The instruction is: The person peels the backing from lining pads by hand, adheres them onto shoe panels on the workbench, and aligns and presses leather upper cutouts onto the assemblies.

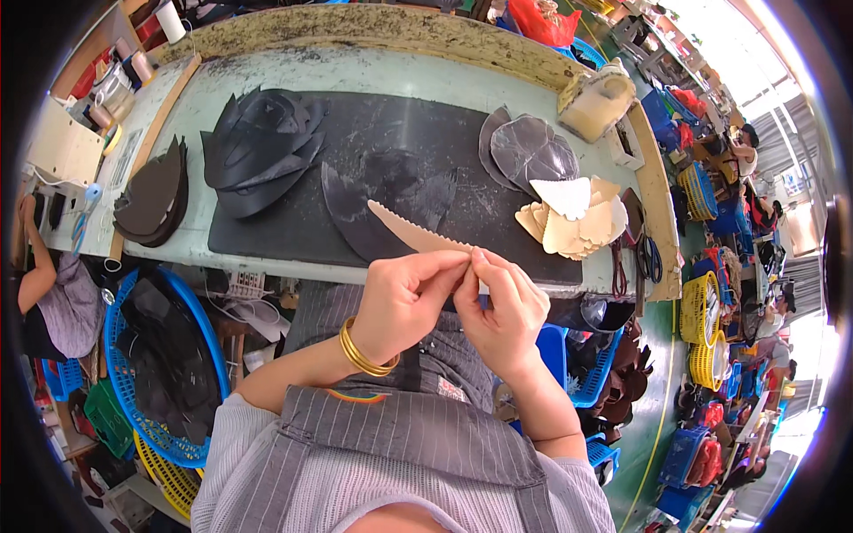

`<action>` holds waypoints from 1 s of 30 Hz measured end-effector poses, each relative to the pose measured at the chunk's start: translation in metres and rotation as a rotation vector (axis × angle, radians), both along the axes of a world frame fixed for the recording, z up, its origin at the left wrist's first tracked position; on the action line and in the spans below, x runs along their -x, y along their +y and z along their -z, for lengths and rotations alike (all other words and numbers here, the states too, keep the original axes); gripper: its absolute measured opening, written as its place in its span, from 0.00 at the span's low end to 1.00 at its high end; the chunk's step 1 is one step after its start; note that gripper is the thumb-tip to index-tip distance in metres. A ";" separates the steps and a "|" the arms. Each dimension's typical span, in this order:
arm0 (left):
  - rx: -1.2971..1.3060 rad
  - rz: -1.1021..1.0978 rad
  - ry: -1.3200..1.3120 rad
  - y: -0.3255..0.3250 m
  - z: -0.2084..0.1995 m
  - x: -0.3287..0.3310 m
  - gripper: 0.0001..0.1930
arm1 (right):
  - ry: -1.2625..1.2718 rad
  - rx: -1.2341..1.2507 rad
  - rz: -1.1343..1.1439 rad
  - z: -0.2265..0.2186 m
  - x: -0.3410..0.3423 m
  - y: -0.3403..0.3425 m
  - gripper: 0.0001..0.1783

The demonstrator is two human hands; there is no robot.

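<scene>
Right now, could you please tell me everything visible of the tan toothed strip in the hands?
The tan strip is narrow and gently curved, tapering to a tip at upper left. Small teeth run along its upper edge; the lower edge looks smooth. It seems leather-like. It slants down rightward, appearing in front of the black mat, its lower end pinched by the left hand and the right hand, which partly hide that end.

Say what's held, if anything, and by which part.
A thin beige piece with a toothed edge, pinched near its right end by the fingertips of the left hand and right hand; its pointed end is free.
</scene>
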State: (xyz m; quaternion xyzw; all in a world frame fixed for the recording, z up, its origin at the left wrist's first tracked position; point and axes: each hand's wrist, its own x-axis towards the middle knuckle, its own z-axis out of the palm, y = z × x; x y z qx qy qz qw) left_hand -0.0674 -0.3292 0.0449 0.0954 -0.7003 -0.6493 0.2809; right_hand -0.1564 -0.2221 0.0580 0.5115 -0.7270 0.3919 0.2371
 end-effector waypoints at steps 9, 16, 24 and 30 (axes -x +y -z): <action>-0.208 0.034 -0.133 0.016 0.012 0.014 0.08 | -0.539 0.064 0.143 0.037 -0.003 0.013 0.08; -0.291 0.142 -0.137 0.015 0.014 0.022 0.09 | -0.500 0.054 0.134 0.032 0.003 0.019 0.09; -0.122 0.075 -0.137 0.020 0.007 0.024 0.09 | -0.434 0.069 -0.003 0.030 0.011 0.029 0.11; -0.006 0.016 -0.088 0.024 0.003 0.024 0.08 | -0.332 -0.002 0.026 0.017 0.017 0.030 0.09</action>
